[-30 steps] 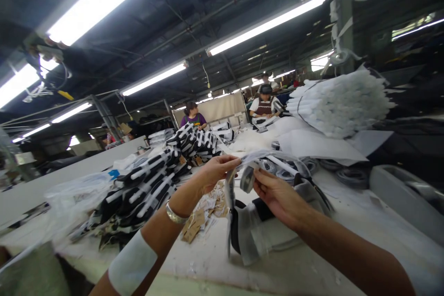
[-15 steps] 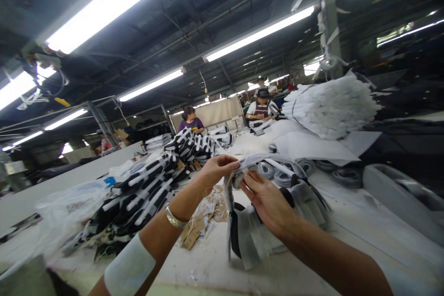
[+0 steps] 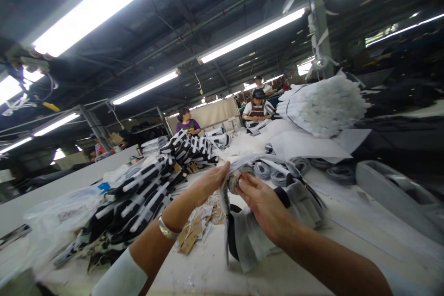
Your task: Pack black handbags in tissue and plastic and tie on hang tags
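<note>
A black-and-grey item in translucent wrapping [image 3: 256, 236] stands on the table in front of me. My left hand [image 3: 215, 179] is closed, thumb and fingers pressed together at the wrapping's upper left edge. My right hand [image 3: 265, 201] pinches a pale grey coil [image 3: 233, 180] of cord or strip at the top of this item. Its fingertips partly cover the coil, so its exact kind is unclear. Just behind the wrapping lie more grey coils [image 3: 262, 170]. Brown card tags [image 3: 190, 236] and white strings lie left of the item.
Black pieces with white strips [image 3: 138, 199] are heaped on the left, beside clear plastic [image 3: 62, 210]. A tied bundle of white rolls [image 3: 322, 104] lies on white sheets at the back right. A grey tape dispenser-like block [image 3: 391, 199] stands right. Several people work beyond the table.
My left hand has turned slightly, its fingers straighter and closer together at the wrapping's edge. My right fingers have drawn together on the coil, which shows more now. The view has shifted a little.
</note>
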### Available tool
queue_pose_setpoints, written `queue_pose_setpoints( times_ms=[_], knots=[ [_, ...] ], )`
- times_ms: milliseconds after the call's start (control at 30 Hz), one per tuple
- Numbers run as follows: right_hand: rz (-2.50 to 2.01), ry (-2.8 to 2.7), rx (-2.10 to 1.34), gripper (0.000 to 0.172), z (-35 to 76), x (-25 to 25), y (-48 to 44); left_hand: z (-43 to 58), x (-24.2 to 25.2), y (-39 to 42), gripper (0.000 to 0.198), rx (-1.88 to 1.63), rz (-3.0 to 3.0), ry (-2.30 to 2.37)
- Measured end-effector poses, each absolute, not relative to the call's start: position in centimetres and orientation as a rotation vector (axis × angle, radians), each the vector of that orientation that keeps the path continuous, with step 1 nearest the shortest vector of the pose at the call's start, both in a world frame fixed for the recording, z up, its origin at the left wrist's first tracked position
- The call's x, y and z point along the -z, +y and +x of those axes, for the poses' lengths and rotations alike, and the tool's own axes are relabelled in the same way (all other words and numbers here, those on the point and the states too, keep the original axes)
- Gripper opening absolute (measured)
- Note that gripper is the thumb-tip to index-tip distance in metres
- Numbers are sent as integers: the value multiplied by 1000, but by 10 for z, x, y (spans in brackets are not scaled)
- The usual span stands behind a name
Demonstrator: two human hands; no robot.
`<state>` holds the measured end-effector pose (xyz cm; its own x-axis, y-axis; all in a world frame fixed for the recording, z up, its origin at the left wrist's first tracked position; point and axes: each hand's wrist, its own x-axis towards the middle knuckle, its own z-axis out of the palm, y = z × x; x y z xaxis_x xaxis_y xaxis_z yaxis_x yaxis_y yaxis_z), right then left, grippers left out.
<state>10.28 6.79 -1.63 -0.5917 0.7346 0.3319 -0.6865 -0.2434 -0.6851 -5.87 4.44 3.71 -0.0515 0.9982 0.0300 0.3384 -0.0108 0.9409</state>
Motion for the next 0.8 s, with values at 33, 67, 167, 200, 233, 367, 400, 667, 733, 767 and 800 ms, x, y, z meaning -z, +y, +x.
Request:
queue_pose_setpoints(
  times_ms=[33, 67, 167, 200, 233, 367, 400, 667, 733, 767, 800],
  knots=[
    [-68, -1048, -1944, 24, 103, 17, 69, -61, -36, 42, 63, -1060, 1450, 1467],
    [-69, -1064, -1940, 24, 104, 18, 70, -63, -36, 39, 65, -1045, 1451, 1444],
    [-80, -1120, -1924, 25, 108, 21, 72, -70, -38, 34, 64, -1013, 1446, 1384],
    [-85, -1138, -1920, 26, 108, 21, 72, -71, -38, 33, 63, -999, 1446, 1361],
    [-93, -1158, -1916, 27, 109, 21, 71, -71, -39, 33, 63, -984, 1450, 1338],
    [-146, -1225, -1900, 35, 110, 19, 69, -71, -39, 34, 58, -954, 1478, 1289],
    [-151, -1239, -1886, 36, 110, 18, 68, -70, -39, 35, 57, -956, 1483, 1289],
    [-293, -1708, -1571, 35, 149, 8, 88, -62, -31, 33, 45, -1042, 1483, 1331],
    [-439, -1825, -1359, 32, 177, 14, 109, -61, -24, 34, 41, -1083, 1477, 1339],
    [-535, -1864, -1226, 30, 196, 20, 121, -60, -21, 34, 40, -1101, 1470, 1340],
    [-641, -1913, -1070, 30, 216, 29, 135, -60, -18, 35, 40, -1121, 1459, 1345]
  ],
)
